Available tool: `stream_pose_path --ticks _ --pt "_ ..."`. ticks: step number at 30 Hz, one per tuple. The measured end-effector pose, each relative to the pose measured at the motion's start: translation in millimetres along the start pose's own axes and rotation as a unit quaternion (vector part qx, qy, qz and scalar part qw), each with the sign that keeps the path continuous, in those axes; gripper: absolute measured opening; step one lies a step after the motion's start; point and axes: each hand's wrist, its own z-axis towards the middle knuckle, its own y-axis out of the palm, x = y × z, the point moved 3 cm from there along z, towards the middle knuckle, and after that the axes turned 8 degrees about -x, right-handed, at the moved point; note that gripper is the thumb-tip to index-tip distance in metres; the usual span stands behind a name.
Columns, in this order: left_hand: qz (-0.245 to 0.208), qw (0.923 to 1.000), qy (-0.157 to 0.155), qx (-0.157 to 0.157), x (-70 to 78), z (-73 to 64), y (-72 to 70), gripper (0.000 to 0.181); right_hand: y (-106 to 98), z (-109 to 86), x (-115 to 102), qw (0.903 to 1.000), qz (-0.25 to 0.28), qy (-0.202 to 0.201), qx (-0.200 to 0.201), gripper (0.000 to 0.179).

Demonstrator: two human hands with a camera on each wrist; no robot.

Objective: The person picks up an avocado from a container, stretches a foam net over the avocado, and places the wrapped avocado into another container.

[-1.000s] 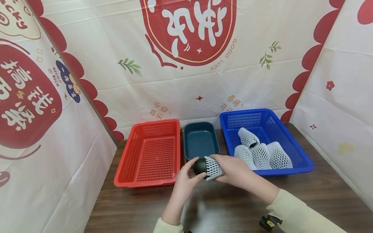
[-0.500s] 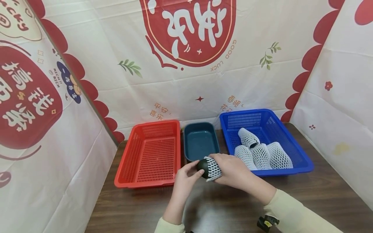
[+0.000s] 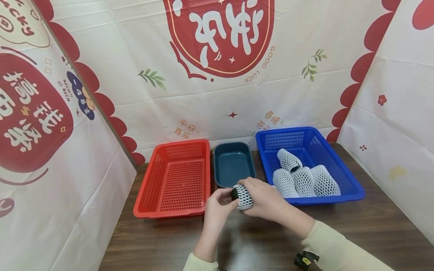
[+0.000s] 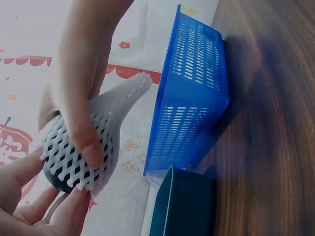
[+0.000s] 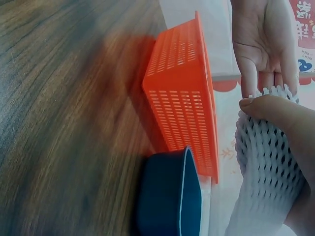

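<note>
Both hands hold a dark green avocado (image 3: 234, 194) in a white foam net sleeve (image 3: 245, 197), above the table in front of the teal tray. My right hand (image 3: 264, 197) grips the sleeve round the fruit, thumb pressed on the mesh near its open edge. With thumb and fingertips my left hand (image 3: 217, 209) pinches the uncovered end and the net's edge. In the left wrist view, the mesh covers most of the fruit, and the dark tip (image 4: 56, 182) shows between the left fingers. The sleeve's loose tail (image 4: 135, 88) trails beyond the right hand.
A red basket (image 3: 207, 180) stands to the left, with the teal tray (image 3: 234, 165) beside it. In the blue basket (image 3: 352, 188) on the right lie several white net-sleeved pieces (image 3: 303, 180). A printed cloth (image 3: 217, 101) hangs behind the wooden table (image 3: 159, 241).
The net now covers more of the avocado; less of the dark end shows in the head view. My right hand has shifted slightly left, while the left hand stays at the fruit's end.
</note>
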Motion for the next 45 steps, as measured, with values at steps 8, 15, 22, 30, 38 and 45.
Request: stream_pose_path --ticks 8,15,22,30,38,45 --pt "0.005 0.9999 0.001 0.009 -0.5 0.5 4.4 0.03 1 4.7 -4 0.9998 -0.017 -0.007 0.004 0.067" --pt "0.004 0.9998 -0.002 0.02 -2.0 0.5 7.3 0.03 3 7.1 -6 0.9996 -0.027 -0.009 0.003 0.063" --pt "-0.017 0.9997 -0.013 0.01 -6.2 -0.6 4.9 0.032 2 4.8 -1 0.9972 0.019 -0.03 -0.066 0.076" --pt "-0.09 0.9938 0.028 0.059 -6.4 0.0 7.0 0.038 -12 0.6 6 0.9977 0.043 -0.03 -0.042 0.077" --pt "-0.174 0.9807 -0.052 -0.071 -12.6 0.5 19.6 0.055 -20 -2.7 8 0.9972 0.012 -0.066 0.035 0.084" --pt "-0.195 0.9699 -0.042 -0.139 -6.1 1.8 24.2 0.056 -18 -6.4 6 0.9881 -0.019 -0.132 0.077 0.087"
